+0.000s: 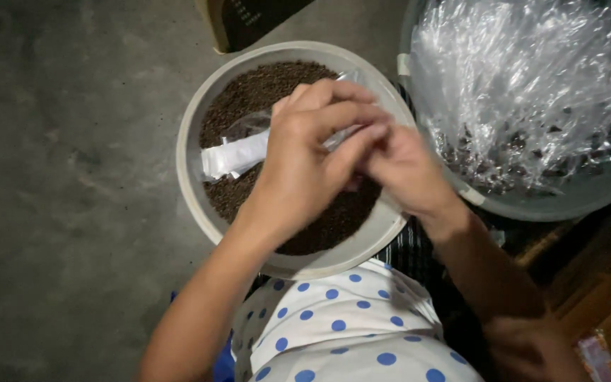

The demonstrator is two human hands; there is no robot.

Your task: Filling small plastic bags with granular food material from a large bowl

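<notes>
A round pale bowl [192, 185] full of dark brown granules [249, 92] sits on the floor in front of me. Over it, my left hand [305, 166] pinches a small clear plastic pouch with a white folded part [231, 155] sticking out to the left. My right hand [408, 173] meets the left one at the pouch's right end, fingers closed on the plastic. How much the pouch holds is hidden by my fingers.
A large grey basin [574, 201] at the upper right holds a heap of clear plastic pouches [525, 78]. A dark box [249, 21] stands behind the bowl. Grey concrete floor [65, 177] lies to the left. My polka-dot clothing [348, 325] is below.
</notes>
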